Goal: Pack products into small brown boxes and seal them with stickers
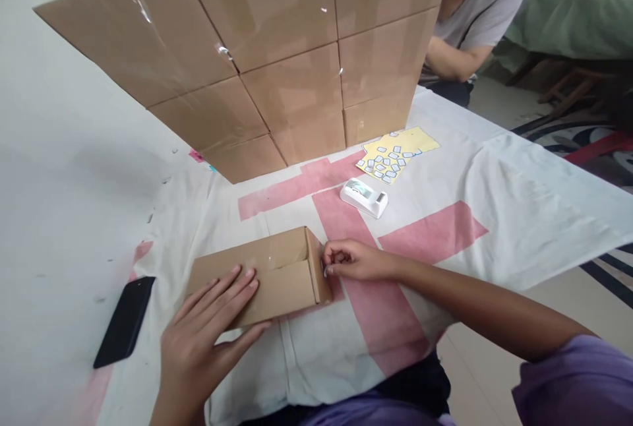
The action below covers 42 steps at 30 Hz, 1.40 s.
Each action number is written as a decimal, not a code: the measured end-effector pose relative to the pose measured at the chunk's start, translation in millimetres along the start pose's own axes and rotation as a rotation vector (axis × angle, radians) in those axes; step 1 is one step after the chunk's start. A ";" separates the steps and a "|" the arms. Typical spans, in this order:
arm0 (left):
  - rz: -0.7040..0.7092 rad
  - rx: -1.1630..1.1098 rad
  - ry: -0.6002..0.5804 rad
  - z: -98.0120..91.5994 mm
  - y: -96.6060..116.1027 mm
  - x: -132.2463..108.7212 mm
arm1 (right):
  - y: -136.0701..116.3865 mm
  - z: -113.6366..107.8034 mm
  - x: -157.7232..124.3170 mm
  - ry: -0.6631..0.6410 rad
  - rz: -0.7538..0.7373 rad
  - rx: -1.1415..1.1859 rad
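Note:
A closed brown cardboard box lies on the cloth-covered table in front of me. My left hand rests on it, fingers stretched flat over the top and thumb along the near side. At the box's right end, my right hand is closed in a pinch against the end face. Something small and pale shows at its fingertips, too small to make out. Beyond that hand stands a small white device that looks like a tape dispenser. Farther back lies a yellow sheet with several small blue-edged white pieces.
A tall wall of taped cardboard boxes rises at the back of the table. A black phone lies at the left, beside the white wall. Another person sits behind the boxes on the right. Pink patches mark the white tablecloth.

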<state>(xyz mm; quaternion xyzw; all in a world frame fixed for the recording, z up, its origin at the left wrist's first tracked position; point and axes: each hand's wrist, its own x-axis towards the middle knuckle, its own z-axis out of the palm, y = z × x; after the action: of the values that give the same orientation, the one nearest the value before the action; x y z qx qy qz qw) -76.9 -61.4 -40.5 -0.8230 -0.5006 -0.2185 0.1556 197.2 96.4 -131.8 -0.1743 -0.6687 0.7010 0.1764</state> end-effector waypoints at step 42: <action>-0.064 -0.020 -0.026 0.2 4.0 -1.8 | -9.9 -10.3 6.6 0.038 -0.183 -0.223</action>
<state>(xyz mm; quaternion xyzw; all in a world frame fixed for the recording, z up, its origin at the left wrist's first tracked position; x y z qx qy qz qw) -74.0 -64.5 -41.7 -0.8109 -0.5264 -0.2177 0.1340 196.5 109.0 -122.4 -0.1443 -0.7521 0.5999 0.2316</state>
